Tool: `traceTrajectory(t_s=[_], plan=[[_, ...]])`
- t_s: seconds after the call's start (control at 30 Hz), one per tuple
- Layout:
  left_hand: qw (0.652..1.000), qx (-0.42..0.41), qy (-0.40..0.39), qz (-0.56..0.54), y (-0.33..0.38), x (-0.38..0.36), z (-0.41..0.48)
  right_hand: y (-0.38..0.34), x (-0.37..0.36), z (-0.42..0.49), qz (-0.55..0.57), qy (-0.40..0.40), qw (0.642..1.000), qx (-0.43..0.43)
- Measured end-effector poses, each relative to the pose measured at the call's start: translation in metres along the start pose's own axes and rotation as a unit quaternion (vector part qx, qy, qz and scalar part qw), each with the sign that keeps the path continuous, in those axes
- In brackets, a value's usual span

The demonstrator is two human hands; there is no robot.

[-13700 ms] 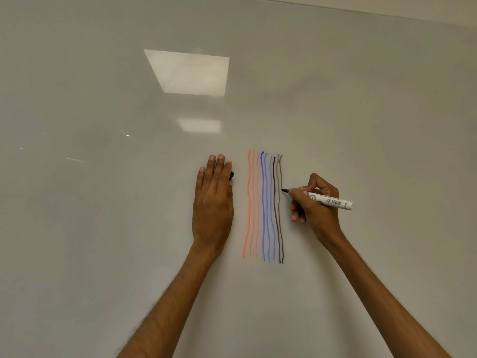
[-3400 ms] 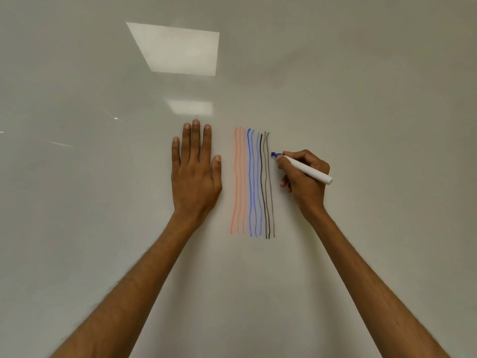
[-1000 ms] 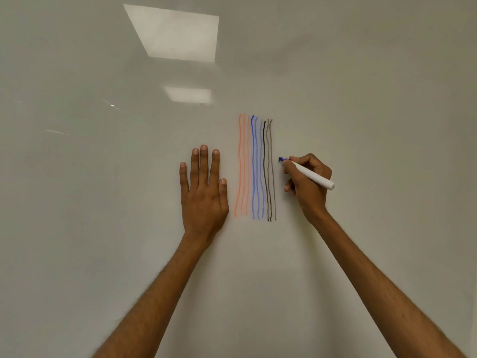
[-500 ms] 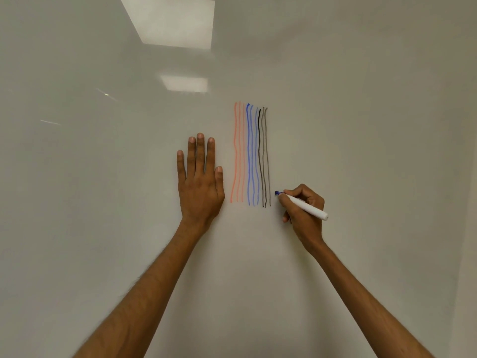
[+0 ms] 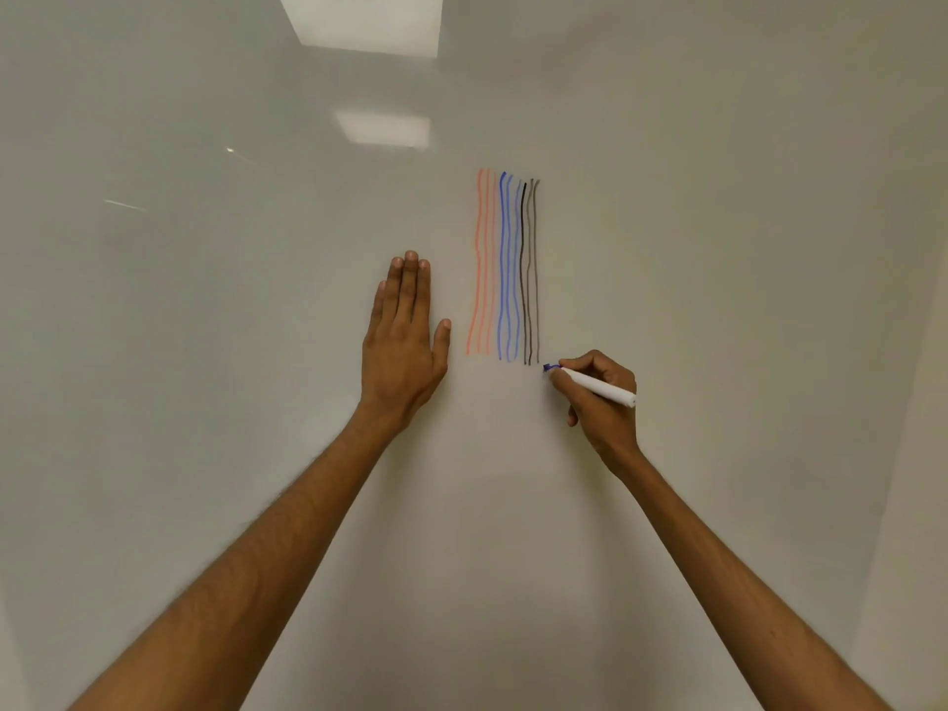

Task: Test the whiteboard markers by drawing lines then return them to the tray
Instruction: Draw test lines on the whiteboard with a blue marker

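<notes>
**Q:** Which part of the task is already done?

**A:** Three sets of wavy vertical strokes stand side by side on the whiteboard [image 5: 718,259]: orange-red lines [image 5: 479,264], blue lines [image 5: 505,264], then black and grey lines [image 5: 529,269]. Several markers therefore appear to have been tested.

**Q:** Where is the marker in use?

**A:** The marker [image 5: 597,386], white-barrelled and blue-tipped, is pinched between the thumb and curled fingers of the right hand [image 5: 605,410]. Its tip lies just below and right of the grey strokes' lower ends. No stroke shows beside them, and whether the tip touches the board cannot be told.

**Q:** And the other hand?

**A:** The left hand [image 5: 402,346] rests flat on the board, left of the lines. Its fingers are straight and pressed together, the thumb held apart.

**Q:** What is left?

**A:** Probably this marker's own line, then the return. The tray is out of view, so what it holds cannot be judged.
</notes>
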State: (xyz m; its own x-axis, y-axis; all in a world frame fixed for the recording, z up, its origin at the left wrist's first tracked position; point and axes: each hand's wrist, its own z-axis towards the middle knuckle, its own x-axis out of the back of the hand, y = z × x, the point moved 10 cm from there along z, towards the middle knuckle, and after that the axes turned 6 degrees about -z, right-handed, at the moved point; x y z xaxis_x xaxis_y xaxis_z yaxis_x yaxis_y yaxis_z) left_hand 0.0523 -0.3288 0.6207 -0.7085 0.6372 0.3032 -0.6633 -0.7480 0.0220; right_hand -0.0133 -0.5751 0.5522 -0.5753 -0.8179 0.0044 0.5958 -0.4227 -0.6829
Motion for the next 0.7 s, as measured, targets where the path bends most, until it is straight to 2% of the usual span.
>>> traceTrajectory(t_s=[0.13, 0.3, 0.37, 0.43, 0.57, 0.7], plan=[[0.998, 0.034, -0.033, -0.036, -0.004, 0.002, -0.041, 0.008, -0.006, -0.018, 0.009, -0.024, 0.999, -0.036], [0.987, 0.117, -0.066, -0.087, -0.001, 0.003, -0.1, 0.027, -0.026, -0.059, 0.02, -0.076, 0.993, -0.091], [0.985, 0.115, -0.08, -0.102, 0.007, 0.004, -0.126, 0.036, -0.037, -0.081, 0.029, -0.093, 0.988, -0.117], [0.976, 0.104, -0.135, -0.132, 0.016, -0.004, -0.154, 0.047, -0.052, -0.106, 0.039, -0.113, 0.982, -0.144], [0.938, 0.087, -0.284, -0.177, 0.031, -0.032, -0.217, 0.078, -0.088, -0.162, 0.052, -0.166, 0.965, -0.197], [0.891, 0.163, -0.348, -0.242, 0.019, -0.042, -0.281, 0.111, -0.122, -0.222, 0.067, -0.219, 0.942, -0.247]])
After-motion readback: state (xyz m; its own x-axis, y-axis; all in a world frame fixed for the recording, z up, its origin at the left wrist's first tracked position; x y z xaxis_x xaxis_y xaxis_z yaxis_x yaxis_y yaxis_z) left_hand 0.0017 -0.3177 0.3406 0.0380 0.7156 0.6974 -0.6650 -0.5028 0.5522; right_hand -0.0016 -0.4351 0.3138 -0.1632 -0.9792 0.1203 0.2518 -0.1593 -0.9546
